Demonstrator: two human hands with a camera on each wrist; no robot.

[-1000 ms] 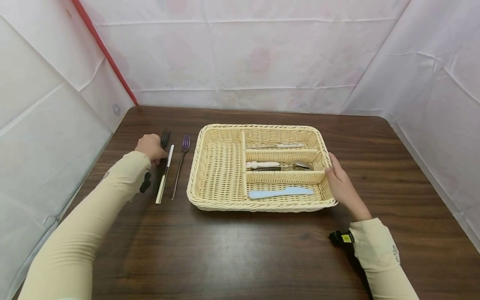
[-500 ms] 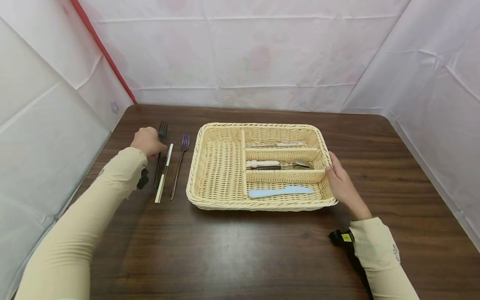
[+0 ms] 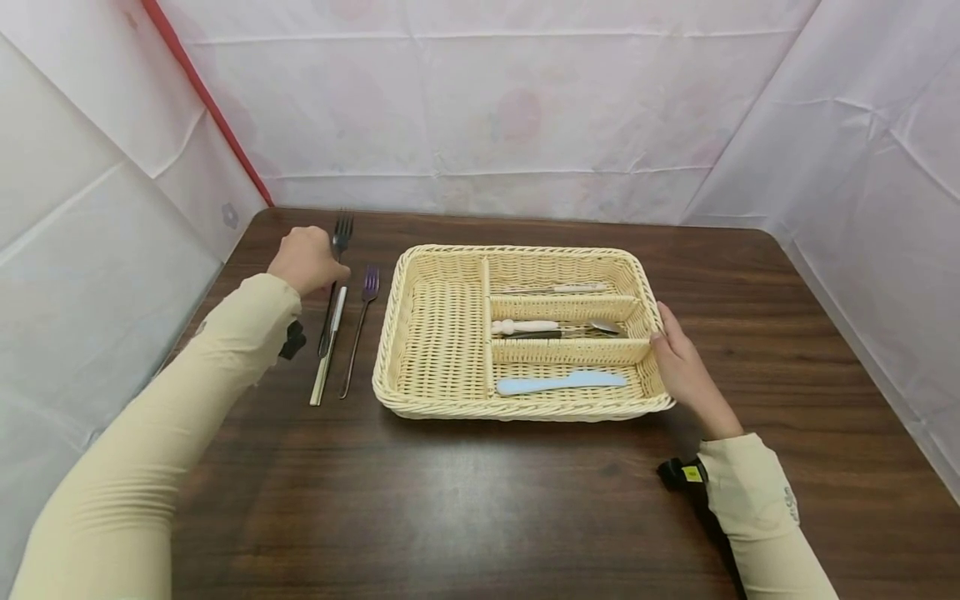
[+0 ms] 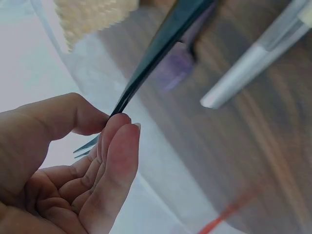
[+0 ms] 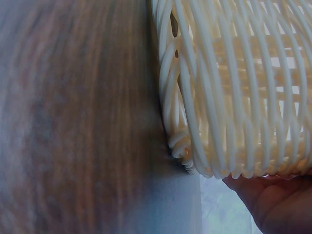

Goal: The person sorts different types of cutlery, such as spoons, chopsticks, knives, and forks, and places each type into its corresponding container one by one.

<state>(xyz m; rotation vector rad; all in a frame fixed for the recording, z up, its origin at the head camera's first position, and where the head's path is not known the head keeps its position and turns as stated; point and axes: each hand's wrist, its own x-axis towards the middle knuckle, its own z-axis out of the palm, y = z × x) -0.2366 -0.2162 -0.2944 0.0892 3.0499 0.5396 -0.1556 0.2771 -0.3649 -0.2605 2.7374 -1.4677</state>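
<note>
My left hand (image 3: 306, 260) pinches a black fork (image 3: 342, 233) between thumb and fingers, with the tines pointing away from me. In the left wrist view the fork's handle (image 4: 156, 53) slants up from the fingertips, raised off the table. Just below it in the head view lies a slim silver-and-cream utensil (image 3: 324, 367), and beside that a fork with purple tines (image 3: 370, 285). My right hand (image 3: 681, 367) grips the right rim of a cream wicker basket (image 3: 442, 410), thumb over the edge. In the right wrist view the woven wall (image 5: 234, 87) hides most of the fingers.
Within the basket, a light blue knife (image 3: 561, 382) lies in the front compartment. The middle one holds a spoon (image 3: 604, 328) and white- and dark-handled utensils; the back one holds a white-handled utensil (image 3: 579, 288). White sheeting (image 3: 480, 100) hangs around the dark wooden table (image 3: 465, 517).
My left hand has lifted the black fork and moved it away from me and slightly right. The right hand and the basket have stayed in place.
</note>
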